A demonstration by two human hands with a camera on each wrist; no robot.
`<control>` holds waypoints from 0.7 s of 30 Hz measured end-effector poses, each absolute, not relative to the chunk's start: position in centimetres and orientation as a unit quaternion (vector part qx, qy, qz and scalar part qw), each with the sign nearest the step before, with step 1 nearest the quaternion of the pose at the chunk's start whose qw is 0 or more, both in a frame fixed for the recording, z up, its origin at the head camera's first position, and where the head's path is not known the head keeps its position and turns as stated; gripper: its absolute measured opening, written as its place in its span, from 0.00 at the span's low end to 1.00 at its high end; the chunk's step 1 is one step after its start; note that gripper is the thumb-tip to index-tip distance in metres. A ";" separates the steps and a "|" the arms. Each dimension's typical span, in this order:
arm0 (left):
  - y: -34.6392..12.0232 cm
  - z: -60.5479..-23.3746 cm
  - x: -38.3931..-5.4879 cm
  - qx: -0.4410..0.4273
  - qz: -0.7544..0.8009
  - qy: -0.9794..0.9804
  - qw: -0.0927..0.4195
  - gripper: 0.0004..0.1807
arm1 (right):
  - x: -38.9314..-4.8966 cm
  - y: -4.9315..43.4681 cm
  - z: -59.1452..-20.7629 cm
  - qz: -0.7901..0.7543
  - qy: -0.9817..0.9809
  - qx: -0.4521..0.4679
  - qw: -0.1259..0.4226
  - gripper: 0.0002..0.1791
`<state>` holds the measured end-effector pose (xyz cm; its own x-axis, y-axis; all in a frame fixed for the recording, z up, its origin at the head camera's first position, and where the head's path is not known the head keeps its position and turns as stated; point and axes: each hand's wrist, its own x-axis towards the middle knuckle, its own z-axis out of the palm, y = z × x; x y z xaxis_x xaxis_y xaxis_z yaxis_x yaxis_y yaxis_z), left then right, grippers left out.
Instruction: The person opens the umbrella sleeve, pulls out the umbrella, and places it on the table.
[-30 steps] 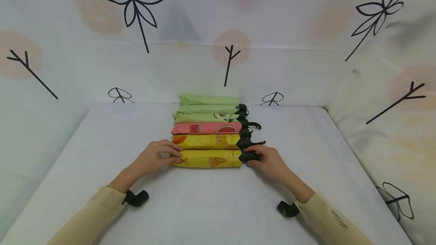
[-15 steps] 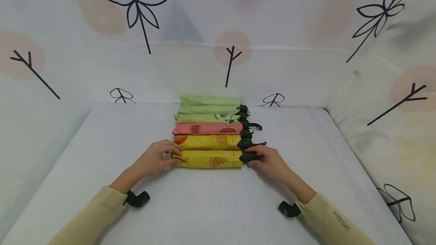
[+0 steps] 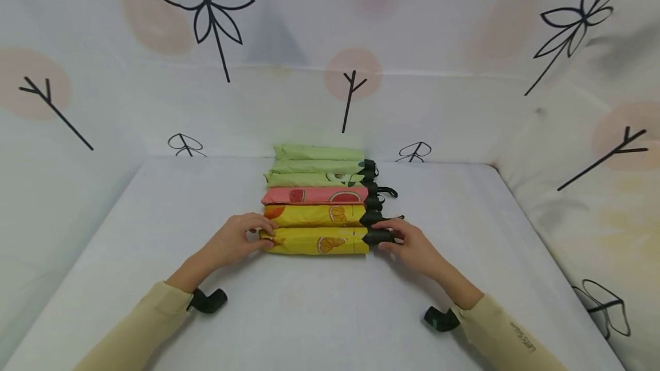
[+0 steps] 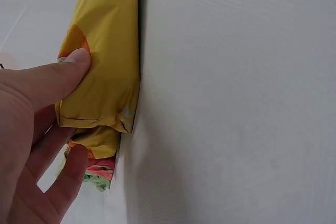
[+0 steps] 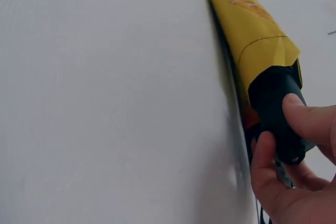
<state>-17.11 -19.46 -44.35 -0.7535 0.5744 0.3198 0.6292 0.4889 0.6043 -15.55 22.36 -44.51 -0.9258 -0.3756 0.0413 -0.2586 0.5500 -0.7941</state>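
Folded umbrellas in fabric sleeves lie side by side in a row, black handles to the right. Nearest me is a yellow umbrella (image 3: 309, 241) with orange-slice prints. My left hand (image 3: 239, 239) holds its left end between thumb and fingers; in the left wrist view the thumb (image 4: 68, 74) lies on the yellow sleeve (image 4: 107, 61). At the other end, my right hand (image 3: 411, 247) holds the black handle (image 5: 278, 100) between thumb and fingertips. Behind it lie a second yellow umbrella (image 3: 309, 216), a pink watermelon-print umbrella (image 3: 319, 194) and several light green ones (image 3: 309, 166).
The umbrellas rest on a white-covered table (image 3: 319, 314). A white cloth backdrop (image 3: 438, 96) with black plant drawings stands behind the table and along its sides. Black wrist cameras (image 3: 208, 301) sit at both cuffs. Wrist loops (image 3: 388, 192) hang from some handles.
My right hand has shifted slightly to the right along the handle. The left hand keeps its hold, and the umbrellas stay in their row. The head view has drifted a little.
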 end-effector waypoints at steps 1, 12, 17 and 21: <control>-19.4 -44.3 -17.1 -0.347 -0.365 -0.864 0.035 0.12 | -15.5 22.4 -44.4 -0.455 0.871 -0.168 0.080 0.21; -19.5 -44.4 -17.1 -0.308 -0.361 -0.880 0.017 0.11 | -15.2 21.9 -43.8 -0.577 0.799 -0.087 0.144 0.25; -19.4 -44.5 -17.1 -0.291 -0.375 -0.880 0.010 0.10 | -15.3 21.5 -43.9 -0.640 0.747 -0.083 0.160 0.24; -19.4 -44.4 -16.9 -0.281 -0.391 -0.877 0.005 0.10 | -15.3 21.3 -44.0 -0.656 0.734 -0.072 0.159 0.24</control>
<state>-16.94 -19.41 -44.43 -0.8420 0.4890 0.2278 0.4964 0.5370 0.6821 -15.33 21.29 -43.95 -0.9390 -0.3148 -0.1388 0.1026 0.1287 -0.9864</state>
